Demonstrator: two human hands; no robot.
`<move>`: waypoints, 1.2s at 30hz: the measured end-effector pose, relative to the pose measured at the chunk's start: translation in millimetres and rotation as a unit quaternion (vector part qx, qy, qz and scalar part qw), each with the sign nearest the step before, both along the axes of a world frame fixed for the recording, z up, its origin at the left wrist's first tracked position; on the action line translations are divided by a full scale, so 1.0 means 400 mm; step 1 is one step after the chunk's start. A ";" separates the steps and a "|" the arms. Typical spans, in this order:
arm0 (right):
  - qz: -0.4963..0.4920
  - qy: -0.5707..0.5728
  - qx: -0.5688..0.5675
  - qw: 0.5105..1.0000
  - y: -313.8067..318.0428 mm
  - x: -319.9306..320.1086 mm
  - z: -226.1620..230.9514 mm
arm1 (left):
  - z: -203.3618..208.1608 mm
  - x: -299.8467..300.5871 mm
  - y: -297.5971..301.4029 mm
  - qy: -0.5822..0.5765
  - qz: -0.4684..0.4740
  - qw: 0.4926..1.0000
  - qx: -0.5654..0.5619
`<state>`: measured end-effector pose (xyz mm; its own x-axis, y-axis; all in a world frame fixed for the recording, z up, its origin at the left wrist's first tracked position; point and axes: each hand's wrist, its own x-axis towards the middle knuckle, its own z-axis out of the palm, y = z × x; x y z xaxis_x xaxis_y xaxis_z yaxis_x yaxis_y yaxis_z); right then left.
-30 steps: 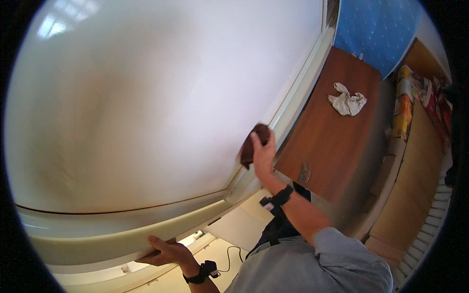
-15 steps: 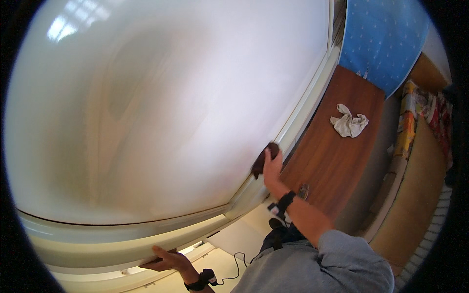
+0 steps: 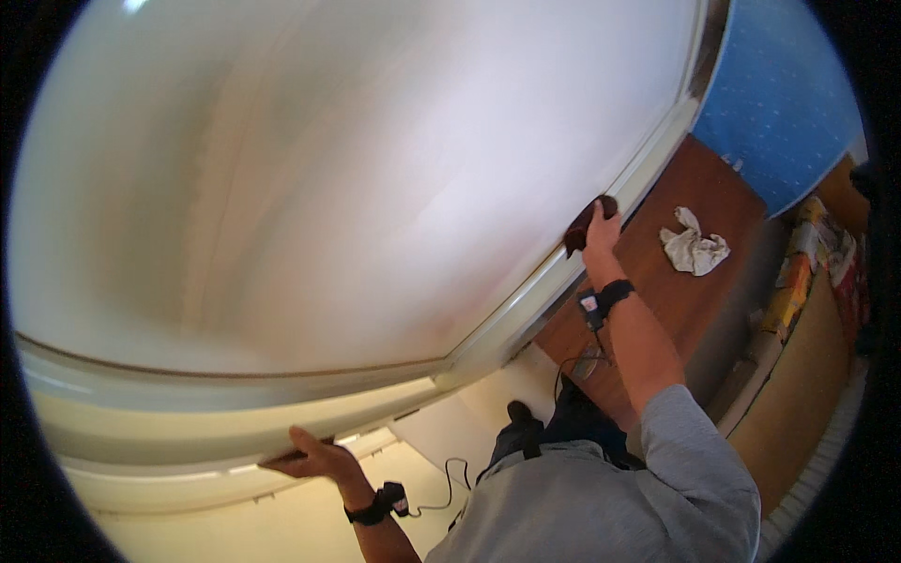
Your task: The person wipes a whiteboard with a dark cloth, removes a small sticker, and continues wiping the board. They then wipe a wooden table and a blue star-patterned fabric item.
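A dark brown cloth [image 3: 584,228] is bunched in my right hand [image 3: 603,233]. My fingers are closed on it and press it against the pale frame [image 3: 522,308], where the frame meets the large frosted white pane [image 3: 375,216]. At the lower left, my left hand [image 3: 321,457] grips the outer edge of the cream frame. Its thumb lies on the near face, while its fingers are in shade and partly hidden. Both wrists carry black straps with small devices.
A crumpled whitish rag [image 3: 693,246] lies on a brown wooden board [image 3: 657,272] to the right. Beyond it hangs a blue patterned sheet [image 3: 774,103]. A tan panel [image 3: 798,385] stands at the far right. A thin black cable [image 3: 460,462] loops beside my left wrist.
My right hand has slid up and to the right along the frame with the brown cloth. My left hand stays at the lower edge. The whole view has shifted slightly.
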<state>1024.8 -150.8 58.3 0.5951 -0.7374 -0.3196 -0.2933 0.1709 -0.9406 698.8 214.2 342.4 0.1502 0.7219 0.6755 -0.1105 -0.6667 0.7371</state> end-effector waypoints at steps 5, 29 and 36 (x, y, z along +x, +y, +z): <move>0.010 -0.003 0.030 1.000 0.145 -0.118 0.009 | -0.004 -0.010 0.003 0.011 -0.024 0.999 0.029; 0.275 -0.244 0.083 0.926 0.728 -0.735 0.436 | -0.046 -0.019 0.042 0.049 -0.059 0.990 0.120; 0.287 -0.496 -0.177 0.800 0.700 -0.676 0.744 | -0.049 0.003 0.056 0.039 -0.024 0.986 0.163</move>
<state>754.4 129.2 355.9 0.6999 -0.1917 0.6880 0.6926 -0.0529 -0.7194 699.9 236.7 322.8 0.2397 0.4594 0.8552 -0.0989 -0.8648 0.4923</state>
